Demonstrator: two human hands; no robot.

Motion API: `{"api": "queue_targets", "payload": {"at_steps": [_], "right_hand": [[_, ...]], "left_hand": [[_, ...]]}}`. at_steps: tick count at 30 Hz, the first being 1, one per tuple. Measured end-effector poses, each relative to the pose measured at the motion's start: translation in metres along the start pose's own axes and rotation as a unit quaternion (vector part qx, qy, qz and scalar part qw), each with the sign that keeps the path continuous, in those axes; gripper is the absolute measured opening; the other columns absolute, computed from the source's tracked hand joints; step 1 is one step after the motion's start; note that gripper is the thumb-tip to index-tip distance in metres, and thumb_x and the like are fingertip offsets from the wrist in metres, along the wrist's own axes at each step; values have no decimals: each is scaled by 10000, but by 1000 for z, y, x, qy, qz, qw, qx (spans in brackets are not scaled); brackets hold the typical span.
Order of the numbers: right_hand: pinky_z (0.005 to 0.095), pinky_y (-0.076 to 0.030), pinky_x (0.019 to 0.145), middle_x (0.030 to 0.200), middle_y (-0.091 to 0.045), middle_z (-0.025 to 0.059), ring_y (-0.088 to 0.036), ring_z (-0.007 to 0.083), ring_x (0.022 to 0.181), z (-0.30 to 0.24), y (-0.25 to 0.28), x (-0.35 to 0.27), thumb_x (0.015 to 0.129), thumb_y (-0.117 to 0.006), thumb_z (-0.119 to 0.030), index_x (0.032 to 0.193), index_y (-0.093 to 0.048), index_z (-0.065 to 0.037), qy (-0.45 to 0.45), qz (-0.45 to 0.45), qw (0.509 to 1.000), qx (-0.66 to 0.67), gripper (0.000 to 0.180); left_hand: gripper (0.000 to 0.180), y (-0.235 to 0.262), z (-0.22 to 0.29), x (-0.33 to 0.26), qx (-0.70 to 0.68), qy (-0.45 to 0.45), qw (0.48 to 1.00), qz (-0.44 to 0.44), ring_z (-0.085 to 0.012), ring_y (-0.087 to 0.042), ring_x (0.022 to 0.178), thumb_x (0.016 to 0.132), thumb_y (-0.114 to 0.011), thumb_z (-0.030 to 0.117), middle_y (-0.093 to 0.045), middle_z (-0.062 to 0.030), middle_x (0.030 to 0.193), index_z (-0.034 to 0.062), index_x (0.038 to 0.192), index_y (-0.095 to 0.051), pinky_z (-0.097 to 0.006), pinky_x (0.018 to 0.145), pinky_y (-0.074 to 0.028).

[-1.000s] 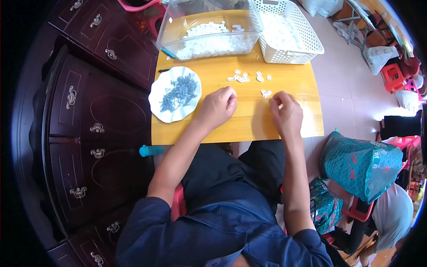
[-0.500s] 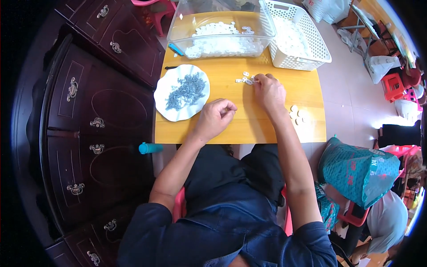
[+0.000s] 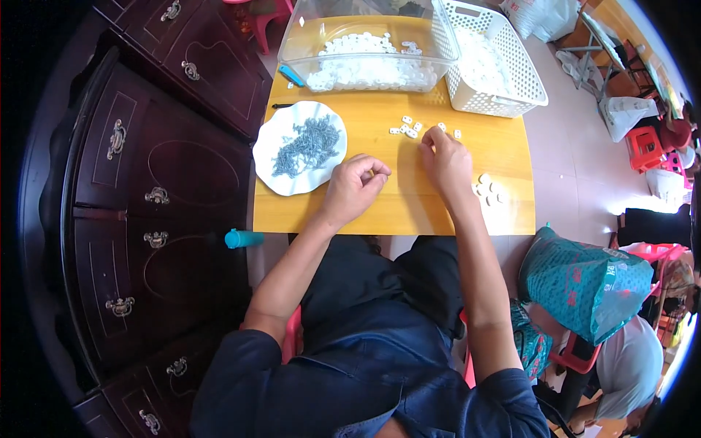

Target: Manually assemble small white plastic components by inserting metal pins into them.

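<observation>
My left hand [image 3: 355, 186] is closed in a pinch over the table, beside a white scalloped plate [image 3: 274, 179] heaped with small grey screws or pins [image 3: 310, 146], too fine to tell which. Whatever its fingertips hold is too small to make out. My right hand [image 3: 447, 162] also has thumb and forefinger pressed together, just nearer than a loose group of small white two-holed pieces [image 3: 412, 133]. Anything in that pinch is hidden. Several pale round discs [image 3: 488, 193] lie right of my right wrist.
At the back stands a clear plastic bin [image 3: 365, 77] of white pieces, beside a white perforated basket [image 3: 496, 102] of more. A blue cutter-like tool [image 3: 290, 75] and a short black item [image 3: 282, 106] lie near the left edge. Dark cabinets [image 3: 168, 182] flank the left; a teal bag [image 3: 584, 277] stands right.
My right hand has drawn back slightly from the white two-holed pieces, uncovering a couple beyond its fingers. The left hand stays nearly in place, still pinched.
</observation>
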State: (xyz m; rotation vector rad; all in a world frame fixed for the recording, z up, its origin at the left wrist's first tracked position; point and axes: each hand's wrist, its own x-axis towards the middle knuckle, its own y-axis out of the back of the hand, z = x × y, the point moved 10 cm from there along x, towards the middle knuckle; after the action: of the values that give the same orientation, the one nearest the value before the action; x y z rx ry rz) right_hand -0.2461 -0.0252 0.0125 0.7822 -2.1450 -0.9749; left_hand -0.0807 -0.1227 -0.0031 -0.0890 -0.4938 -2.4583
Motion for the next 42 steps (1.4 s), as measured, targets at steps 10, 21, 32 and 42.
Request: {"api": "queue_targets", "payload": {"at_steps": [10,21,32,42], "right_hand": [[258,-513,668,900,-717,65,-634,115,710,2,-11,-94,947,-687,-86,1040,-703,-20,-171,-17,920,351,116],[236,-497,675,830,-652,13,-607,75,735,8,-11,-109,963,-655,-68,1032,-625,-21,-189,-39,874,446,89],[226,-484,646,782,-635,-11,-590,56,702,8,-10,-110,950,-671,-51,976,-623,-28,-186,-38,863,468,59],[236,-502,671,783,-646,-8,-599,58,727,9,-10,-109,942,-685,-49,968,-641,-27,-187,-46,872,451,55]], "left_hand": [[93,-17,-1,0,-104,26,993,-45,-14,-587,660,905,-656,-14,-674,6,836,-13,997,-663,-222,604,-479],[122,-44,7,-8,-116,60,986,-107,-7,-567,682,931,-661,11,-667,11,909,-7,1052,-654,-212,641,-482],[135,-53,10,-7,-118,53,984,-120,-15,-581,694,931,-658,7,-675,1,921,-4,1066,-657,-212,649,-488],[141,-53,8,-5,-114,43,985,-118,-9,-560,672,920,-660,0,-671,7,918,1,1061,-657,-207,629,-476]]}}
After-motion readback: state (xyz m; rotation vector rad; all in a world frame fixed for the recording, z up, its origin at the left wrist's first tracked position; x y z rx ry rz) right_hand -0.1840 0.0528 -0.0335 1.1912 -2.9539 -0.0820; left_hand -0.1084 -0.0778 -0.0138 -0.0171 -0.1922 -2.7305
